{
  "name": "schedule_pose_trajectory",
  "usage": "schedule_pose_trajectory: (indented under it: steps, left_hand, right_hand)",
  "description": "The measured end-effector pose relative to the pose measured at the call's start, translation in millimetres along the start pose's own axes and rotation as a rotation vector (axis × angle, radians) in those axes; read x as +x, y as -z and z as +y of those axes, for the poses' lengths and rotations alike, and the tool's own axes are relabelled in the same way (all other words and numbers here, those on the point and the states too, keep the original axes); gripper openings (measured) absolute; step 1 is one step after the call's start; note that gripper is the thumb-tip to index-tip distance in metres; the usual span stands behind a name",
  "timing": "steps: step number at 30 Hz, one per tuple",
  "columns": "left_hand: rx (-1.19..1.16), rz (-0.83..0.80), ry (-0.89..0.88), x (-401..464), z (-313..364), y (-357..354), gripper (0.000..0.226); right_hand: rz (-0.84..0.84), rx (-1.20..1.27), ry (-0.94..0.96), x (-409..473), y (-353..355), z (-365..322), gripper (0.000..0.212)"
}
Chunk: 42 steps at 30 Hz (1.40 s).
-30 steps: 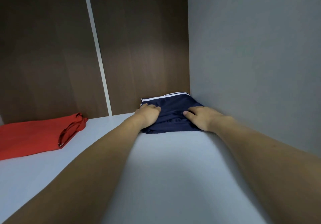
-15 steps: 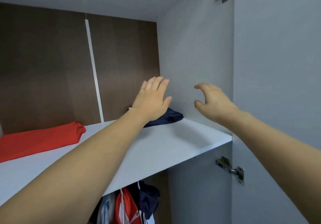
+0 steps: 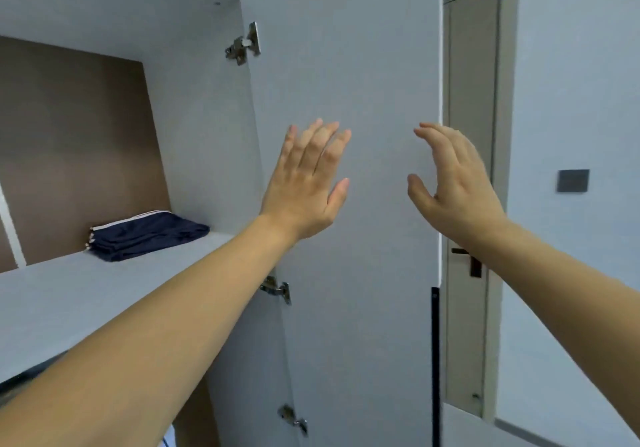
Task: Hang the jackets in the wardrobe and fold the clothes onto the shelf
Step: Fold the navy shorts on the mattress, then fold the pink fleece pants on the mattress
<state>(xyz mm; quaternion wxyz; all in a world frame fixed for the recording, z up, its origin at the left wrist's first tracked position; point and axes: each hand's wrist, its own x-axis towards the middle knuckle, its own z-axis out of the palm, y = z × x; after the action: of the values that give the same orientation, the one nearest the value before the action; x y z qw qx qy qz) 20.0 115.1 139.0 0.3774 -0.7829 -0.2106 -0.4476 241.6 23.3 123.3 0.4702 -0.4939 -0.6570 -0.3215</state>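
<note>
Navy folded clothes lie on the wardrobe shelf at nine o'clock, against its back corner, so that piece looks done; whether more garments or jackets remain cannot be told from here. Left hand and right hand are raised with fingers apart, holding nothing, before the open wardrobe door.

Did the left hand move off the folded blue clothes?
Yes. The left hand was pressing on the folded blue clothes on the shelf; now it is lifted clear, out in front of the open wardrobe door.
</note>
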Motion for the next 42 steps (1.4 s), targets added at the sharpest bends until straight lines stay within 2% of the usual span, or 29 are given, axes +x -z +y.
schedule_pose_trajectory:
  steps: [6, 13, 16, 20, 24, 31, 34, 39, 42]
  left_hand:
    - [-0.163, 0.066, -0.088, 84, 165, -43, 0.064]
    - [-0.348, 0.055, -0.116, 159, 358, -101, 0.067]
    - [-0.399, 0.057, -0.225, 185, 429, -131, 0.066]
    - [-0.510, 0.029, -0.266, 214, 518, -179, 0.065]
    - [-0.562, 0.028, -0.451, 235, 609, -238, 0.061]
    - [-0.788, -0.047, -0.526, 285, 785, -327, 0.060]
    - [-0.920, -0.119, -0.538, 296, 871, -350, 0.059]
    - [-0.991, -0.210, -0.759, 293, 1008, -371, 0.059]
    - [-1.037, -0.234, -0.809, 299, 1085, -381, 0.060]
  right_hand:
    - [-0.048, -0.192, -0.163, -65, 139, 109, 0.058]
    - [-0.066, -0.389, -0.352, -144, 277, 226, 0.059]
    - [-0.090, -0.463, -0.425, -177, 318, 272, 0.058]
    - [-0.100, -0.559, -0.512, -226, 363, 338, 0.057]
    - [-0.167, -0.649, -0.636, -279, 401, 410, 0.056]
    - [-0.216, -0.780, -0.870, -362, 469, 509, 0.054]
    - [-0.195, -0.835, -1.011, -413, 514, 536, 0.052]
    - [-0.174, -0.892, -1.339, -516, 588, 571, 0.048]
    - [-0.109, -0.915, -1.472, -572, 623, 604, 0.047]
